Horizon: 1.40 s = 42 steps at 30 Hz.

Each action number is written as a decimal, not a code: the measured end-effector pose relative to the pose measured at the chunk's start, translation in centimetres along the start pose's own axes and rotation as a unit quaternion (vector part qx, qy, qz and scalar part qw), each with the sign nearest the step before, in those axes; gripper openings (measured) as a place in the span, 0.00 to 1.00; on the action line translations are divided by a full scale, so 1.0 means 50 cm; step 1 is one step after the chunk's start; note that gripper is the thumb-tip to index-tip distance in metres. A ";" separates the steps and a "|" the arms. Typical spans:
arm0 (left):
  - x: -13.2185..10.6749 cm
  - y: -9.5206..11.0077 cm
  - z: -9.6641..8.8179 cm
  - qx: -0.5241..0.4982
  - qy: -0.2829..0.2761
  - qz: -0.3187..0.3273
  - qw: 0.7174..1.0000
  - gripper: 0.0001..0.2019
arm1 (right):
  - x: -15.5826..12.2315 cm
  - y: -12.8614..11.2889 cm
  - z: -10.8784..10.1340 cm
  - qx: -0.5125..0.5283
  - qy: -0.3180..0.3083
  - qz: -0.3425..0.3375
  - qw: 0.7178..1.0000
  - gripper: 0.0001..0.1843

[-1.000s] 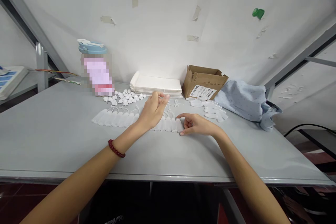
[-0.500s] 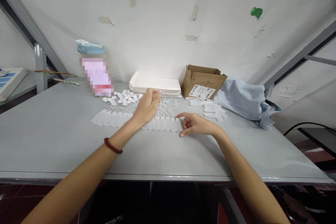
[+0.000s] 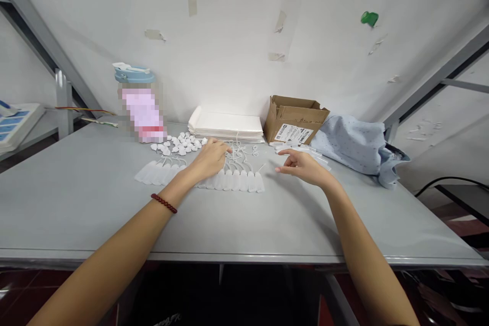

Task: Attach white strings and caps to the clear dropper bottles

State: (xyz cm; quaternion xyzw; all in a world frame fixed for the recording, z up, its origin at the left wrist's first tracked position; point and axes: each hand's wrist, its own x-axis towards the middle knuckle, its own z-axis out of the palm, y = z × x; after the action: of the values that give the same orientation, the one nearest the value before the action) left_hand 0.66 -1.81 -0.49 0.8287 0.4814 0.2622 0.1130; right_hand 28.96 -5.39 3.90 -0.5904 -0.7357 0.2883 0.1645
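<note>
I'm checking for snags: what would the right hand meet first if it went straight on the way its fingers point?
Likely the short white string at the right end of the row of translucent pieces, though the right hand may be raised enough to pass over it.

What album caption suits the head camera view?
At a grey table: left hand beside white strings and a row of translucent pieces, right hand open nearby.

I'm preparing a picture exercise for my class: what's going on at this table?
It's handwork at a grey table. The person's left hand is by some white cords, partly hiding a row of translucent pieces; its grip is unclear. The right hand is open past the row's right end, near loose translucent strips.
</note>
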 end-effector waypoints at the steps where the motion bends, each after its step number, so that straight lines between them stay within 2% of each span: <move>1: 0.001 -0.001 0.005 -0.005 -0.012 0.007 1.000 0.18 | 0.001 0.007 -0.004 -0.007 0.019 0.005 1.000 0.31; 5: 0.006 -0.005 0.015 -0.006 -0.048 0.013 0.999 0.17 | 0.001 0.022 -0.019 -0.016 0.074 0.014 0.997 0.30; 14: -0.001 0.013 0.006 0.037 -0.084 0.023 0.996 0.22 | 0.000 0.027 -0.024 -0.005 0.091 0.009 0.996 0.27; 19: -0.003 0.026 -0.001 0.014 -0.096 0.002 0.995 0.26 | -0.002 0.038 -0.036 -0.007 0.134 0.041 0.990 0.23; 22: -0.003 0.031 -0.005 -0.016 -0.075 -0.011 0.997 0.27 | 0.003 0.054 -0.044 -0.033 0.178 0.055 0.982 0.20; 26: -0.003 0.042 -0.015 -0.070 -0.019 -0.027 0.997 0.26 | 0.016 0.088 -0.047 -0.123 0.224 0.046 0.966 0.18; 31: -0.004 0.052 -0.027 -0.135 0.051 -0.024 0.989 0.25 | 0.019 0.109 -0.048 -0.190 0.167 0.045 0.966 0.20; 34: -0.005 0.054 -0.032 -0.196 0.083 -0.050 0.976 0.26 | 0.017 0.108 -0.050 -0.234 0.108 0.076 0.963 0.20; 36: -0.004 0.056 -0.035 -0.259 0.096 -0.073 0.958 0.27 | 0.018 0.107 -0.051 -0.259 0.091 0.102 0.956 0.17; 40: -0.001 0.064 -0.043 -0.408 0.104 -0.101 0.901 0.28 | 0.021 0.106 -0.046 -0.269 0.093 0.111 0.952 0.14; 42: -0.002 0.069 -0.047 -0.466 0.101 -0.119 0.871 0.25 | 0.020 0.101 -0.041 -0.269 0.093 0.106 0.953 0.13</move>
State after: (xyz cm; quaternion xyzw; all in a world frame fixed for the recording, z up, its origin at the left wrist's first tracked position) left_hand 1.89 -3.81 2.98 0.5854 0.4075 0.5229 0.4668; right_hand 33.80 -3.25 2.25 -0.7117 -0.7004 0.0398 0.0358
